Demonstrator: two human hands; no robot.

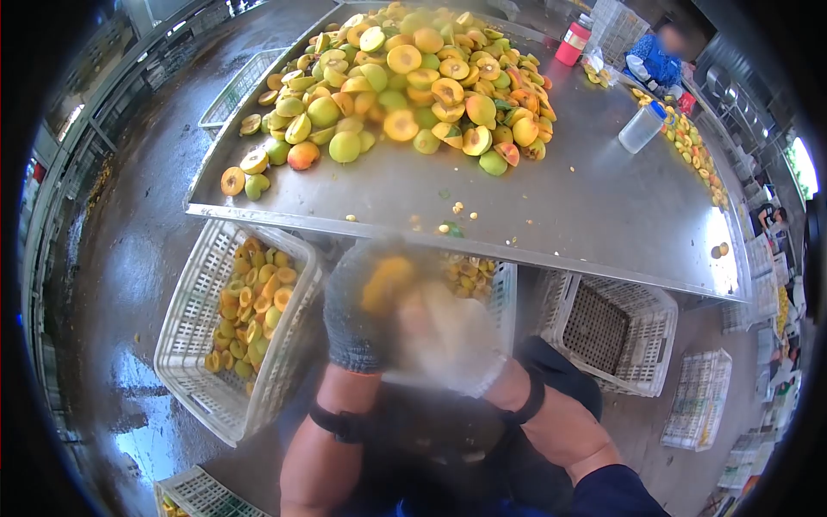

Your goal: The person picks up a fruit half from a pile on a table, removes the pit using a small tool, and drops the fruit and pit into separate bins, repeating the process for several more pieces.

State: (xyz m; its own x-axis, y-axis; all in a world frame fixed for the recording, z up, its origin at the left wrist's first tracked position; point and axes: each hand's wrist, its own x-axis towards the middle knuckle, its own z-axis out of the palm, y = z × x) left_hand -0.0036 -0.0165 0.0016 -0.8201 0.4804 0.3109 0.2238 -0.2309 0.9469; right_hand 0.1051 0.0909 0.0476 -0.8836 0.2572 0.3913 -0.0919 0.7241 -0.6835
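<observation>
Left hand (355, 306) holds a yellow fruit (388, 283); right hand (461, 332) blurred beside it, grip cannot be told; fruit pile (422, 77) on table (345, 202).

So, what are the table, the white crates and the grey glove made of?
Table: probably stainless steel; grey, smooth, with bright reflections.
White crates: likely moulded plastic, matte, with regular slots.
Grey glove: seemingly knitted fabric, dull, textured near the wrist.
</observation>
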